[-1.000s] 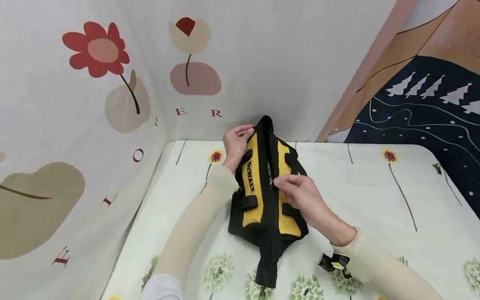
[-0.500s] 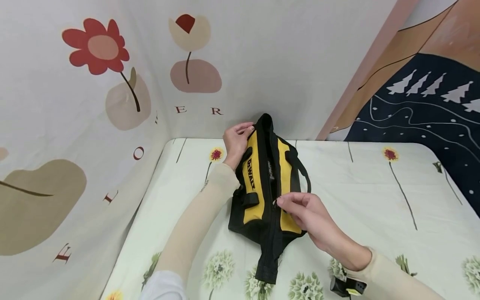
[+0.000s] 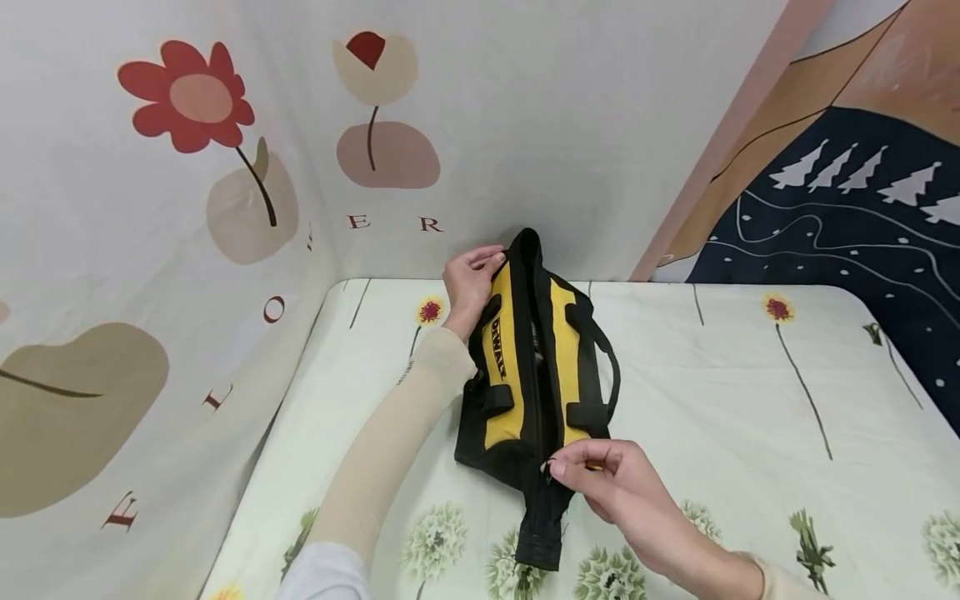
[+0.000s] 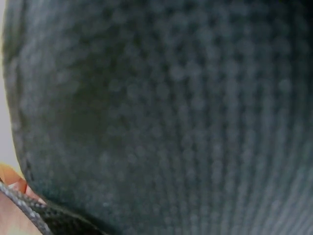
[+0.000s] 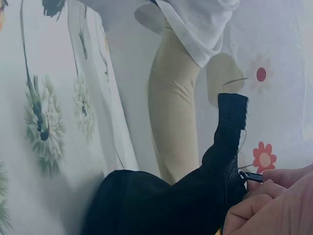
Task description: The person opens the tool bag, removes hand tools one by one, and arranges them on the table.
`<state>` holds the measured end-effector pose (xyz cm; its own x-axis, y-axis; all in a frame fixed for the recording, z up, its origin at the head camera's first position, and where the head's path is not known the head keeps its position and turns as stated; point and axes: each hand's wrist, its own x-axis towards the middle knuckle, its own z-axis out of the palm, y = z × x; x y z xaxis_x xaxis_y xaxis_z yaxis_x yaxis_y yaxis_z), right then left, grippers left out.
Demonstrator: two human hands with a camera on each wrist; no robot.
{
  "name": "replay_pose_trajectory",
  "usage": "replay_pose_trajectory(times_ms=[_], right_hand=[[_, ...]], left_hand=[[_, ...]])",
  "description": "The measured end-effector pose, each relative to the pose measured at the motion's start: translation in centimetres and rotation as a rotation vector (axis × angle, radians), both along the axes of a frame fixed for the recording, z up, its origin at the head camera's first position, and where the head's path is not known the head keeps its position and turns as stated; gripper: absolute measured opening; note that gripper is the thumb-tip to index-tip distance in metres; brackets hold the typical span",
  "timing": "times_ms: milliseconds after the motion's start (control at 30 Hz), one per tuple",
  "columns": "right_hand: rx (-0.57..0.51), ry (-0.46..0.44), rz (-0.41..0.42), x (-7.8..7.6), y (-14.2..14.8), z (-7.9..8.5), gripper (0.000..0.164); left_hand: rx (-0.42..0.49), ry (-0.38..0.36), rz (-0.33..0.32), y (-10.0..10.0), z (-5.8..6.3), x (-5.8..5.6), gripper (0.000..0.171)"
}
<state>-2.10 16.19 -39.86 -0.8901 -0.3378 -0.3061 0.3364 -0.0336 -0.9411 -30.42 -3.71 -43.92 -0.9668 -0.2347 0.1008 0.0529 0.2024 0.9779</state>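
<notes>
A black and yellow tool bag (image 3: 501,408) with DEWALT lettering stands on the table, its long zipped top partly open. My left hand (image 3: 468,287) pinches the bag's far left corner. Near the bag's front end, my right hand (image 3: 611,483) pinches the zipper pull (image 5: 252,176) between thumb and forefinger. Beyond that point a black end tab (image 3: 538,546) sticks out toward me. Something greyish shows inside through the opening. Black bag fabric (image 4: 161,117) fills nearly all of the left wrist view, hiding most of the left hand there.
A white flowered cloth (image 3: 712,392) covers the table. Behind it and along the left hang printed curtains (image 3: 525,108). A black carry handle (image 3: 609,358) loops out on the bag's right side.
My right hand has drawn the zipper pull toward me along the bag, widening the opening behind it. The right handle has come free of the hand. My left hand keeps its place.
</notes>
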Motion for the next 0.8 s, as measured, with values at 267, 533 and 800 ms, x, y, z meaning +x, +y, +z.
replay_pose_trajectory(times_ms=[267,533,800], right_hand=[[0.0,-0.011,0.071,1.0,0.3,-0.1,0.024],[0.046,0.034,0.142,0.5,0.9,-0.2,0.028],[0.123,0.198,0.111,-0.9,0.5,-0.1,0.025]], left_hand=[[0.007,-0.005,-0.009,-0.2,0.0,0.1,0.02],[0.006,-0.015,-0.054,-0.5,0.0,0.0,0.019],[-0.06,0.023,-0.178,-1.8,0.5,0.6,0.024]])
